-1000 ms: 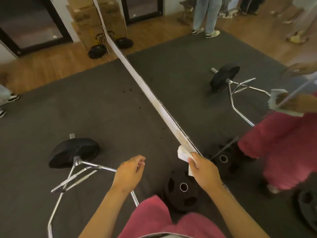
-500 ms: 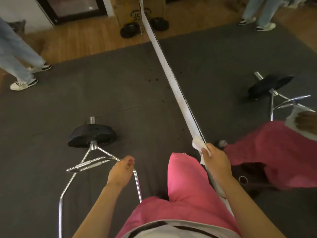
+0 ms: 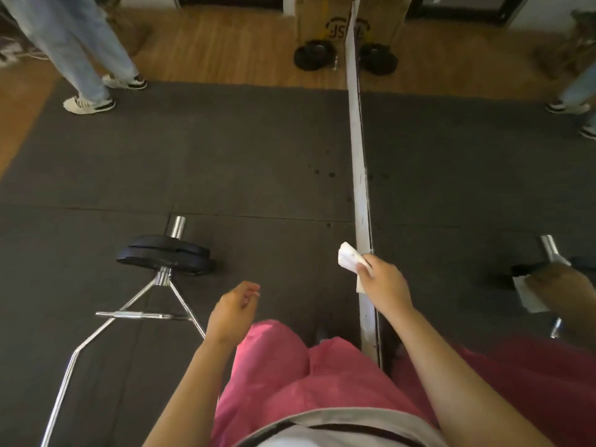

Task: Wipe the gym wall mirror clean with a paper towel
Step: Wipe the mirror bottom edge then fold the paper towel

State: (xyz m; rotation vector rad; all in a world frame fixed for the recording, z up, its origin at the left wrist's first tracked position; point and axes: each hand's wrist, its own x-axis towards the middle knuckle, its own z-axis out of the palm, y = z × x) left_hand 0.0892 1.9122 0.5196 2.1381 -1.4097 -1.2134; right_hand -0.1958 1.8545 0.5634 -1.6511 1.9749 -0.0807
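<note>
Dark rubber mat (image 3: pixel 225 156) covers the gym floor, and the wall mirror (image 3: pixel 467 188) fills the 3 o'clock side beyond a white edge strip (image 3: pixel 358 156). The right hand (image 3: pixel 383 282) grips a crumpled paper towel (image 3: pixel 348 258) low down at that strip. The left hand (image 3: pixel 233 309) hangs near 6 o'clock, fingers loosely curled, holding nothing. A chrome trap bar (image 3: pixel 142 315) with black weight plates (image 3: pixel 164 253) lies at 8 o'clock

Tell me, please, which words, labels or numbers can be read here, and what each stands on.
"SF": black letters in a round logo on the cardboard box, the rest blurred; the mirror shows them reversed.
Nothing else is readable.
</note>
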